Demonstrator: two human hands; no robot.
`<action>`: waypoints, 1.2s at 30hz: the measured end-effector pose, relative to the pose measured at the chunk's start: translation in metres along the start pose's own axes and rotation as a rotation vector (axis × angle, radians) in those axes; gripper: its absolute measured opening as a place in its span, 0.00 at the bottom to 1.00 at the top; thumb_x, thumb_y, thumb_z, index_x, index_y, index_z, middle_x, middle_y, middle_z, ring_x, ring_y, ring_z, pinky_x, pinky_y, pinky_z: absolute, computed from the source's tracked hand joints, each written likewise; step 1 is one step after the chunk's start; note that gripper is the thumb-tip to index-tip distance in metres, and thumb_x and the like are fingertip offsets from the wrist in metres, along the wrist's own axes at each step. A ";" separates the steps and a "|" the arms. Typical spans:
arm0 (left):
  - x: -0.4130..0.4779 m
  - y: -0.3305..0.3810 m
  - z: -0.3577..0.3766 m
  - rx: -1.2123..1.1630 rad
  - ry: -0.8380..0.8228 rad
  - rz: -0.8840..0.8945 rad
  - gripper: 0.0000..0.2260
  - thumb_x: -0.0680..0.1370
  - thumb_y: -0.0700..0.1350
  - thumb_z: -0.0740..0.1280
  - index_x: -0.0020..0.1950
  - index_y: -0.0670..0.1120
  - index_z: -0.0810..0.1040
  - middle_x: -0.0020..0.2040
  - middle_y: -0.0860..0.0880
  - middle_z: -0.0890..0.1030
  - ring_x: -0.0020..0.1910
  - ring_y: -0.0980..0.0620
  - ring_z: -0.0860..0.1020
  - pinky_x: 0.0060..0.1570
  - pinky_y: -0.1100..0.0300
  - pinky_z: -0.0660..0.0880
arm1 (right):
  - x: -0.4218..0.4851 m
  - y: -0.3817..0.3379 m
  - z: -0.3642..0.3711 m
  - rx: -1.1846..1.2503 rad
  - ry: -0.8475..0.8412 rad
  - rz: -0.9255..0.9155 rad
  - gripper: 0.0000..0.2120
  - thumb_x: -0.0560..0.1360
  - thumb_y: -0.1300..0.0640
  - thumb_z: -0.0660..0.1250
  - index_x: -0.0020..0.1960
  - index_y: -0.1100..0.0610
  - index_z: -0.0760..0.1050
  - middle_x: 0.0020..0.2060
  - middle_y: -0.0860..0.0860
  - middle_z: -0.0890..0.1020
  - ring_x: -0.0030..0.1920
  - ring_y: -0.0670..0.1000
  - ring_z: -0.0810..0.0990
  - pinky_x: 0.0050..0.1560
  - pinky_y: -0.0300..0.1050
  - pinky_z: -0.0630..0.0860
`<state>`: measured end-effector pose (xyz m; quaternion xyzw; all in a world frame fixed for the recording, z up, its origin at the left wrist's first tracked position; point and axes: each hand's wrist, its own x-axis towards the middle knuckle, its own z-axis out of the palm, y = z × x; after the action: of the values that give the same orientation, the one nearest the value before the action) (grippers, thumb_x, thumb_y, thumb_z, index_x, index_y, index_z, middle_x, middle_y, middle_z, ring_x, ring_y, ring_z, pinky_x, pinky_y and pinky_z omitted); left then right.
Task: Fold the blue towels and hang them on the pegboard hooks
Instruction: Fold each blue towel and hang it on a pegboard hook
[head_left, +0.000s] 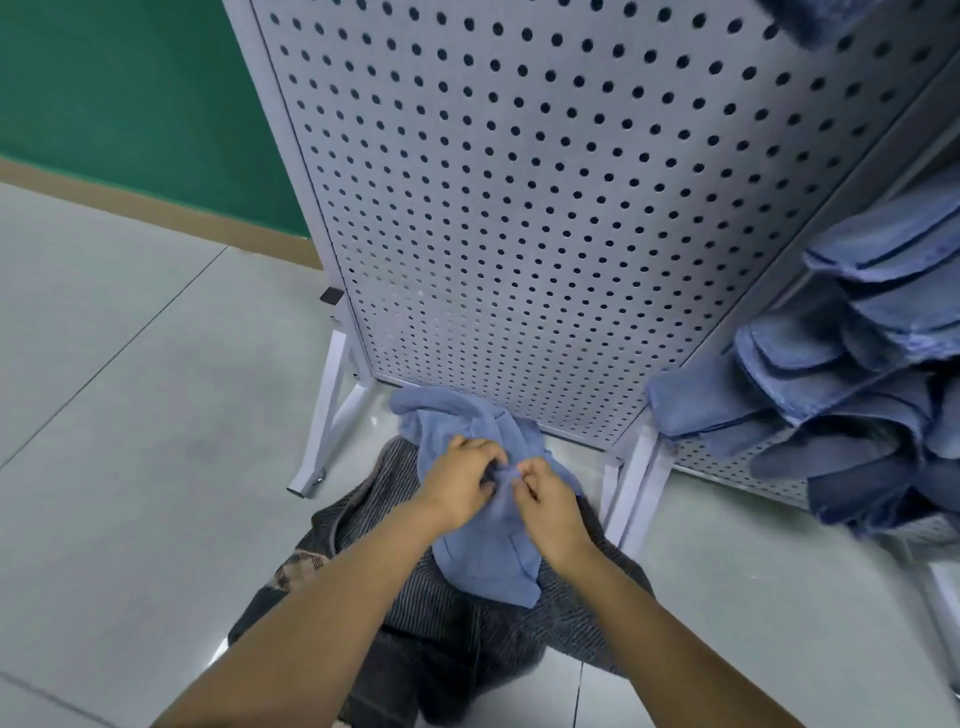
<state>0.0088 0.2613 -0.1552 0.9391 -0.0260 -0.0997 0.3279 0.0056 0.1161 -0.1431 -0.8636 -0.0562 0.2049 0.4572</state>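
A light blue towel lies crumpled over my lap, its far end bunched near the foot of the white pegboard. My left hand and my right hand meet at its middle, and each pinches a small fold of the cloth between thumb and fingers. Several folded blue towels hang in overlapping rows on a second pegboard panel at the right. Another dark blue towel shows at the top edge of the front pegboard.
The pegboard stands on white metal legs on a pale tiled floor. A green wall with a tan skirting runs behind at the left. My striped dark trousers fill the lower middle.
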 end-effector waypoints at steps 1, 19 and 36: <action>-0.002 0.004 -0.008 0.000 0.037 0.012 0.07 0.73 0.37 0.66 0.49 0.45 0.75 0.49 0.50 0.77 0.55 0.47 0.69 0.52 0.59 0.66 | -0.005 -0.010 -0.008 0.061 -0.011 -0.035 0.10 0.81 0.62 0.58 0.41 0.55 0.65 0.29 0.54 0.67 0.29 0.47 0.64 0.32 0.43 0.61; -0.127 0.264 -0.226 -0.766 0.015 0.119 0.06 0.69 0.46 0.71 0.43 0.45 0.79 0.36 0.53 0.81 0.37 0.55 0.78 0.39 0.63 0.72 | -0.197 -0.159 -0.243 -0.162 0.121 -0.388 0.17 0.76 0.57 0.68 0.32 0.53 0.65 0.28 0.46 0.65 0.29 0.42 0.62 0.31 0.37 0.59; -0.207 0.381 -0.138 -0.166 -0.579 -0.140 0.25 0.68 0.49 0.76 0.62 0.41 0.75 0.58 0.44 0.81 0.58 0.47 0.79 0.63 0.49 0.74 | -0.316 -0.175 -0.302 -0.302 0.489 -0.382 0.07 0.75 0.66 0.62 0.44 0.58 0.78 0.28 0.52 0.77 0.26 0.47 0.78 0.34 0.44 0.77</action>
<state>-0.1588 0.0706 0.2220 0.8412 -0.0451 -0.3872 0.3747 -0.1440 -0.1044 0.2447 -0.9190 -0.1356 -0.1081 0.3541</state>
